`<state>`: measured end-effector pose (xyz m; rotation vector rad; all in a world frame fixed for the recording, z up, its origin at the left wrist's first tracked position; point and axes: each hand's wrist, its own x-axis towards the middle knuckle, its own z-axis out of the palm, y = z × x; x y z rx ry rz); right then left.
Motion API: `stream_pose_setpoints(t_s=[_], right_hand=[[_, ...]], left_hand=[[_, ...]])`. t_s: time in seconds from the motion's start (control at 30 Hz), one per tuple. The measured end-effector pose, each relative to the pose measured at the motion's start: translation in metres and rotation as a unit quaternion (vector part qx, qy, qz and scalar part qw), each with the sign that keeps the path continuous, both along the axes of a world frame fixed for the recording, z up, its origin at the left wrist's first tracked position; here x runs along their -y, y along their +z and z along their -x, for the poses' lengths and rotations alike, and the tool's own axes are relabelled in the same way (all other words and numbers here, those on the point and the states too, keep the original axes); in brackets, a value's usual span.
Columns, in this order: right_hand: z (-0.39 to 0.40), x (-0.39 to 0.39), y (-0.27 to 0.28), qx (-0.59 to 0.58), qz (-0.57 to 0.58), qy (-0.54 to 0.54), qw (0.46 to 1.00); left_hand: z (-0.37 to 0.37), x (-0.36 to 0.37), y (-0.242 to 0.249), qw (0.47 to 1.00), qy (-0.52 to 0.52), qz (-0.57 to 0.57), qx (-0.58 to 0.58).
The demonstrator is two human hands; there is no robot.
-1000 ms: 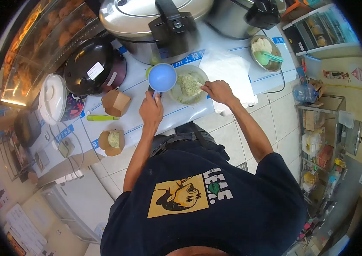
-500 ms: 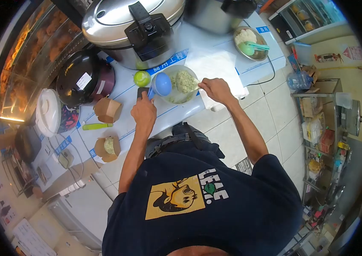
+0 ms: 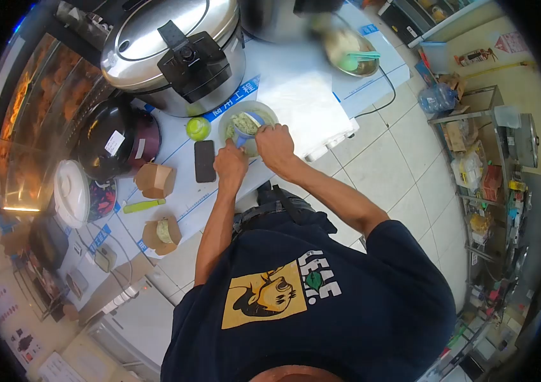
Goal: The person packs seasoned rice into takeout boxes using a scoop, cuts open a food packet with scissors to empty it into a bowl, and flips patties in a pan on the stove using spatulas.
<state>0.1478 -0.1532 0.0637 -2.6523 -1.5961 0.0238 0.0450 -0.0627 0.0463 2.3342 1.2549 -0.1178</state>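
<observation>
My left hand (image 3: 230, 162) is closed on the handle of a blue scoop (image 3: 250, 123), whose cup is inside a round bowl (image 3: 271, 114) of greenish rice (image 3: 240, 121). My right hand (image 3: 276, 145) is closed at the bowl's right side, close to the scoop's cup; the spoon it held is mostly hidden by the fingers. A black phone (image 3: 205, 161) lies left of my left hand. Behind it sits a green round object (image 3: 198, 128). Farther left are an open brown box (image 3: 154, 180), a green utensil (image 3: 144, 205) and another box (image 3: 150, 237) holding rice.
A large steel cooker (image 3: 175, 51) stands behind the bowl, with a dark cooker (image 3: 117, 140) and a white-lidded pot (image 3: 71, 191) to the left. White paper (image 3: 302, 95) lies right of the bowl. A metal bowl (image 3: 367, 67) with green utensils is at the back right.
The scoop has gone from above the bowl's left part down into the rice. My right hand has moved left to meet it. The phone now shows fully, and the view has shifted.
</observation>
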Motion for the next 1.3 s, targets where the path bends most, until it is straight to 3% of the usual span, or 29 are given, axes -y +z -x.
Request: stream_pose_setpoints(t_s=[0.23,0.3,0.37,0.43,0.7,0.87,1.0,1.07,1.17,1.2,1.3], right_hand=[[-0.015,0.029,0.019,0.021,-0.091,-0.049,0.994],[-0.026,0.030,0.042,-0.203,-0.094,-0.112,0.968],[-0.036,0.026,0.029,-0.227,-0.157,-0.112,0.955],[-0.045,0.016,0.021,-0.371,-0.193,-0.105,0.902],[-0.045,0.029,-0.007,-0.355,-0.124,-0.084,0.923],[-0.060,0.036,-0.020,-0.415,-0.177,-0.039,0.891],[-0.062,0.033,-0.015,-0.372,-0.144,-0.030,0.916],[-0.071,0.038,0.003,-0.328,-0.206,-0.057,0.920],[-0.075,0.047,0.048,-0.203,-0.054,-0.093,0.973],[-0.072,0.045,0.045,-0.206,-0.055,-0.100,0.972],[-0.052,0.014,0.027,-0.101,0.037,-0.004,0.994]], left_hand=[[0.027,-0.007,-0.008,0.995,0.027,0.038,0.084],[0.031,-0.008,-0.007,0.995,0.012,0.014,0.099],[0.033,-0.010,-0.005,0.994,0.002,0.010,0.113],[0.033,-0.008,0.002,0.992,-0.015,0.009,0.126],[0.037,-0.016,0.004,0.992,-0.016,0.027,0.119],[0.041,-0.019,0.007,0.991,-0.013,0.043,0.124],[0.042,-0.022,0.002,0.991,-0.032,0.041,0.123],[0.048,-0.025,-0.003,0.991,-0.020,0.021,0.132],[0.053,-0.027,-0.002,0.993,0.001,-0.004,0.119],[0.052,-0.030,-0.001,0.995,0.007,-0.014,0.098],[0.046,-0.041,-0.026,0.988,-0.002,-0.031,0.148]])
